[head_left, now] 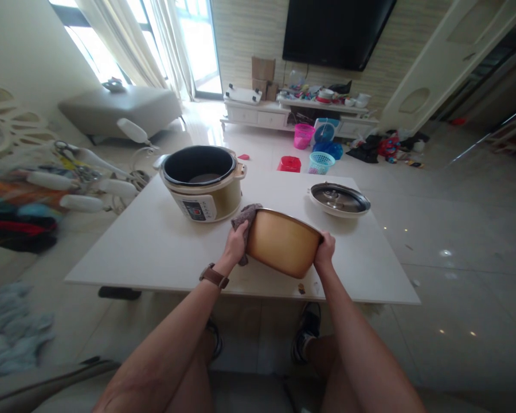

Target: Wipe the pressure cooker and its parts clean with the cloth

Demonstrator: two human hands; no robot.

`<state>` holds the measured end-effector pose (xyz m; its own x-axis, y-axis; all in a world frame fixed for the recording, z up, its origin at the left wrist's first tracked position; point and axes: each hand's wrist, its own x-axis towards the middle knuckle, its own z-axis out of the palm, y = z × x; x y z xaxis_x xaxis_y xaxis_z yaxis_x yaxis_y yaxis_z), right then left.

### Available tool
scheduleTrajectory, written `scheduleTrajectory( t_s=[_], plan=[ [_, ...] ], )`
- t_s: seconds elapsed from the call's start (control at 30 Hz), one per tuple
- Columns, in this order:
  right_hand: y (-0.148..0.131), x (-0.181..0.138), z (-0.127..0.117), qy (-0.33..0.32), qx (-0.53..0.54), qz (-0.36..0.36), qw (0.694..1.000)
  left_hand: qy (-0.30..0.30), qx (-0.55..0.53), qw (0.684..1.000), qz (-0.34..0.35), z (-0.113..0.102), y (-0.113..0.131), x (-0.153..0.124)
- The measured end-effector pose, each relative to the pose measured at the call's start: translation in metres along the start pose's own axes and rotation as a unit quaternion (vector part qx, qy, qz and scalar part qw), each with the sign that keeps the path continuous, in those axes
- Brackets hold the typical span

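Note:
A gold-coloured inner pot (284, 241) is tilted over the front part of the white table, its outer side facing me. My left hand (237, 240) is closed at its left side, with a grey-brown cloth (246, 218) bunched between fingers and pot. At the opposite rim, my right hand (324, 250) grips the pot, some fingers hidden behind it. Behind and to the left stands the rice cooker body (202, 189), lidless, its dark cavity showing and its control panel facing me. The cooker's round lid (339, 199) lies at the table's right, inner side up.
The white table (155, 252) spans the space before me. Beyond its far edge are a red stool or bucket (289, 164), a teal basket (321, 163) and a pink basket (303, 136). A lamp with several white shades (81, 202) stands at left.

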<state>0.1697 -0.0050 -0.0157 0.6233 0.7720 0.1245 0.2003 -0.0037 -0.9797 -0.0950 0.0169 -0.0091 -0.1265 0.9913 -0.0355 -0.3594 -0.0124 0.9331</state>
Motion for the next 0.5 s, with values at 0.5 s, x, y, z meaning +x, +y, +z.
scheduleTrajectory(
  t_s=[0.5],
  plan=[
    [-0.043,-0.01,-0.004,-0.025,-0.077,-0.085,0.993,-0.119,0.093,0.978,0.141,0.014,0.011,-0.023]
  ],
)
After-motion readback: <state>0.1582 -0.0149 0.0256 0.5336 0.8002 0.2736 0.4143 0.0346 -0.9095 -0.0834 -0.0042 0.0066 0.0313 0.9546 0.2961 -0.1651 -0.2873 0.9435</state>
